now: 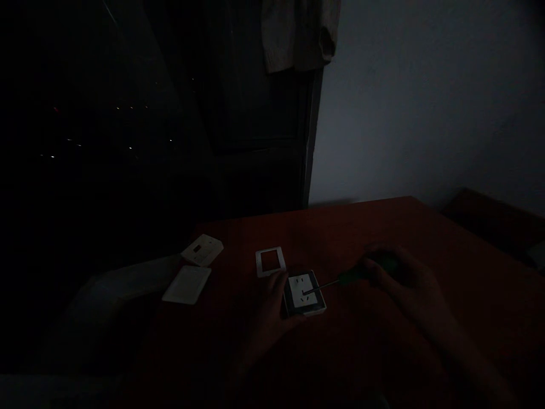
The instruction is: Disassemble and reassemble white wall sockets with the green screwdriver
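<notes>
A square wall socket with a white face and a dark border lies face up on the table, its slots showing. My left hand grips it from the left, fingers at the far edge and thumb along the near side. In my right hand is a screwdriver with a green handle, held from the right. Its thin shaft slants down to the left, and the tip appears to meet the socket's face near the middle. Just behind the socket lies a white square frame.
On the table's left side are a white plate and a pale box-like piece with a slot. The reddish-brown table meets a pale wall. Cloth hangs above a dark window. The room is very dim.
</notes>
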`<state>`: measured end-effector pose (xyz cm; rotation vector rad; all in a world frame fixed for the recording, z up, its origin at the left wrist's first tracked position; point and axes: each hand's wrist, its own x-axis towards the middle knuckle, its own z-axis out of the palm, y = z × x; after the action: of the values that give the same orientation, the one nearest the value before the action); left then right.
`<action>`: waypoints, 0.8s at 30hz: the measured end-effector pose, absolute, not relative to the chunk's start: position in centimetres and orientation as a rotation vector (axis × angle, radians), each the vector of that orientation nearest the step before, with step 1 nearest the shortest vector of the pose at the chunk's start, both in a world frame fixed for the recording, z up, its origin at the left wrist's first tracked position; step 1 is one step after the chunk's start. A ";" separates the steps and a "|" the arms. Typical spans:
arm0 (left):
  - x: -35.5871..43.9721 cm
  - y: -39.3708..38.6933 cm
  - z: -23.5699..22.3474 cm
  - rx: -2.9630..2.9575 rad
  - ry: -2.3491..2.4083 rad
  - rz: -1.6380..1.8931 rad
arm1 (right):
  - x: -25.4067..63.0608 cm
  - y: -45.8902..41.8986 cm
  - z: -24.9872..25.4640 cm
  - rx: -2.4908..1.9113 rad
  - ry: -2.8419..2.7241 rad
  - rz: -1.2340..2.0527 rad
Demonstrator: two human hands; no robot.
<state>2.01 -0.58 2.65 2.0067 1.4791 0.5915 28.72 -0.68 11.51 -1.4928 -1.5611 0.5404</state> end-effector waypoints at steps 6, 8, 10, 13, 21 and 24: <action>2.5 -1.0 3.0 1.970 1.559 0.606 | 25.5 0.5 13.0 -1.377 -1.788 0.510; 2.4 -1.0 2.9 1.969 1.560 0.603 | 24.8 0.7 13.4 -1.343 -1.845 0.476; 2.4 -0.9 2.8 1.976 1.555 0.606 | 24.3 0.9 13.9 -1.312 -1.900 0.447; 2.4 -0.9 2.9 1.987 1.546 0.616 | 23.7 1.0 14.5 -1.268 -1.970 0.423; 2.5 -0.9 3.0 1.957 1.513 0.651 | 22.7 1.2 15.1 -1.223 -2.101 0.420; 2.5 -0.9 3.2 1.970 1.518 0.627 | 22.4 1.3 15.5 -1.226 -2.141 0.417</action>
<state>2.45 -0.92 3.21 1.9695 1.5175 0.6271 22.42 1.27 15.52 -1.2265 -2.1412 0.4175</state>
